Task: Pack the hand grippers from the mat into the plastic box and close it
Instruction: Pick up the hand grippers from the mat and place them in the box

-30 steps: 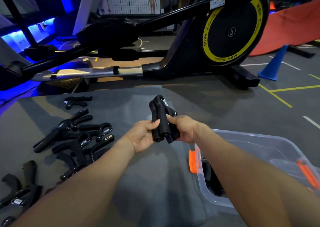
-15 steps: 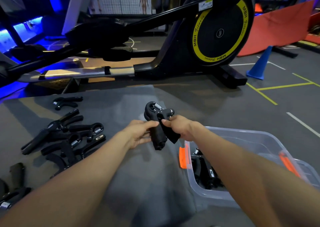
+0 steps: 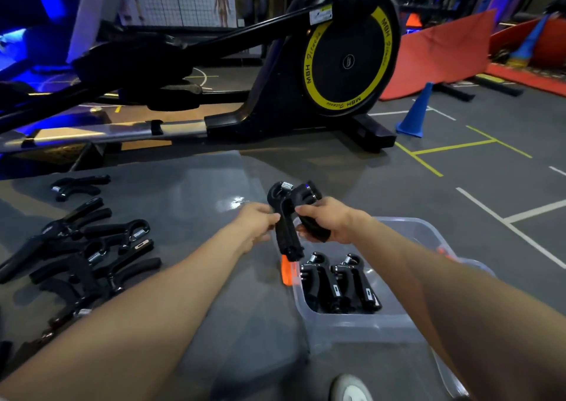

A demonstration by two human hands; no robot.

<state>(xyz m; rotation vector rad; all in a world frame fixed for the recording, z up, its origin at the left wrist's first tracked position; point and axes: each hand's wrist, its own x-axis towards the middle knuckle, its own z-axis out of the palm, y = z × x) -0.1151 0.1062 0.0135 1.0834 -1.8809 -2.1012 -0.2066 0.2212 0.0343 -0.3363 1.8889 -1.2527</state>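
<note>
Fingers of both hands grasp one hand gripper (image 3: 289, 216) (above the plastic box (image 3: 407, 321) rim).

Head-worn view, forward-down, near the mat (image 3: 190, 192)

The room is dim, with saturated blue light (image 3: 18, 37) spilling in at ten o'clock. A white glare spot (image 3: 237, 201) sits on the glossy grey mat (image 3: 190, 192) near centre. Forearm shadows fall softly toward six o'clock. Wide-angle distortion bends the floor lines (image 3: 502, 216) at three o'clock; edges smear, and the dark items at nine o'clock lose detail.
</note>
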